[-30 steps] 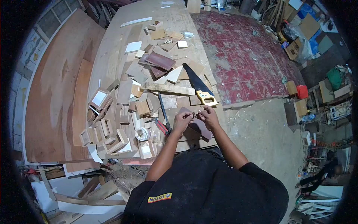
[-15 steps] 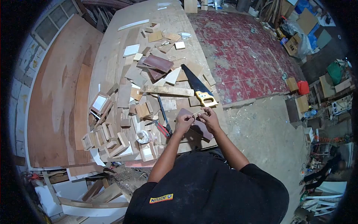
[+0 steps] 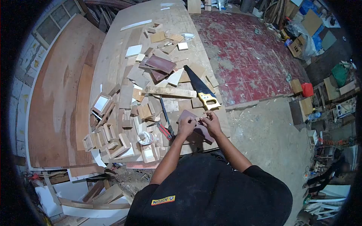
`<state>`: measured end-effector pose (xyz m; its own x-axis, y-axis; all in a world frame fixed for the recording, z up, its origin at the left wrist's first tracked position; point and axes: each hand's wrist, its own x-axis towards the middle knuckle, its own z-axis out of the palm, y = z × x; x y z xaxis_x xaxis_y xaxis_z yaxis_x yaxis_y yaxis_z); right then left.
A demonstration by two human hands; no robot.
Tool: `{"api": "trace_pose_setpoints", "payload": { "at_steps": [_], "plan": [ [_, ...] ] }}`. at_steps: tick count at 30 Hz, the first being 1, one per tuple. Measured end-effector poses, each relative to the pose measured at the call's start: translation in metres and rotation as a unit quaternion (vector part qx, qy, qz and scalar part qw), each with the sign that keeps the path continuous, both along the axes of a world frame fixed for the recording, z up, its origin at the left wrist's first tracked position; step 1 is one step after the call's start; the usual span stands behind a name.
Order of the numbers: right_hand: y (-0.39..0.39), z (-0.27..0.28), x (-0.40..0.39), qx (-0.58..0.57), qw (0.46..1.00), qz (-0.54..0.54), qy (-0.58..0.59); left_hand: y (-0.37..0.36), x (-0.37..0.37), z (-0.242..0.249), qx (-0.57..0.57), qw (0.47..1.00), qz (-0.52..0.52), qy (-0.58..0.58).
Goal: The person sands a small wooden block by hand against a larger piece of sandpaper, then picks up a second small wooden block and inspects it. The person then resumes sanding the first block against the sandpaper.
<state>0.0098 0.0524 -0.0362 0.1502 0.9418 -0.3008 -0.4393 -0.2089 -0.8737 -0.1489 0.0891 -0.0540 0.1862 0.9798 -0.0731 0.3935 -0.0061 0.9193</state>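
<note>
My left hand (image 3: 187, 126) and my right hand (image 3: 210, 123) are close together near the table's front right edge. Both have their fingers pinched around a small, pale, thin piece (image 3: 198, 119), too small to name. Beneath them lies a maroon board (image 3: 204, 133), partly covered by the hands and their shadow. Just beyond my right hand is a handsaw (image 3: 203, 92) with a yellow handle. To the left of my left hand rests a tool with a long dark bar and red handle (image 3: 165, 130).
Wood offcuts and small wooden boxes (image 3: 121, 146) crowd the left of the worktable (image 3: 113, 49). A white tub (image 3: 145, 138) stands among them. A long wooden strip (image 3: 169, 92) lies across the middle. Further back are more maroon boards (image 3: 160, 64). A large plywood sheet (image 3: 56, 109) leans at left.
The pale piece between my fingers has turned and shows less of its length. My hands have shifted only slightly; the things on the table are where they were.
</note>
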Motion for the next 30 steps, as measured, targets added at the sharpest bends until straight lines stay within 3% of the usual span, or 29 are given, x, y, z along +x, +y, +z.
{"api": "trace_pose_setpoints", "payload": {
  "at_steps": [4,9,10,12,16,18,22,28,30],
  "plan": [
    [0.000,-0.005,0.005,-0.048,0.997,-0.012,0.059,0.006,-0.010,-0.017,-0.024,0.998,-0.033,0.040],
    [-0.001,-0.004,0.008,-0.061,0.995,-0.031,0.075,0.002,-0.012,-0.019,-0.152,0.974,-0.116,0.119],
    [-0.001,-0.004,0.008,-0.061,0.995,-0.031,0.075,0.000,-0.014,-0.019,-0.152,0.974,-0.117,0.119],
    [-0.001,-0.009,0.010,-0.062,0.995,-0.033,0.077,-0.007,-0.017,-0.017,-0.058,0.964,-0.227,0.126],
    [0.001,-0.019,0.016,-0.048,0.997,-0.017,0.063,-0.014,-0.006,-0.004,-0.063,0.988,-0.137,0.034],
    [-0.002,-0.019,0.018,-0.063,0.995,-0.009,0.080,-0.013,0.002,0.002,-0.043,0.996,-0.043,-0.067],
    [-0.003,-0.018,0.013,-0.033,0.998,0.002,0.061,-0.012,0.001,0.010,-0.003,0.994,-0.075,-0.076],
    [-0.002,-0.020,0.016,-0.033,0.996,0.017,0.077,-0.019,0.000,0.029,0.073,0.996,-0.038,-0.026],
    [-0.002,-0.020,0.015,-0.025,0.996,0.012,0.080,-0.017,0.000,0.027,0.148,0.988,-0.041,-0.024]
  ]
}}
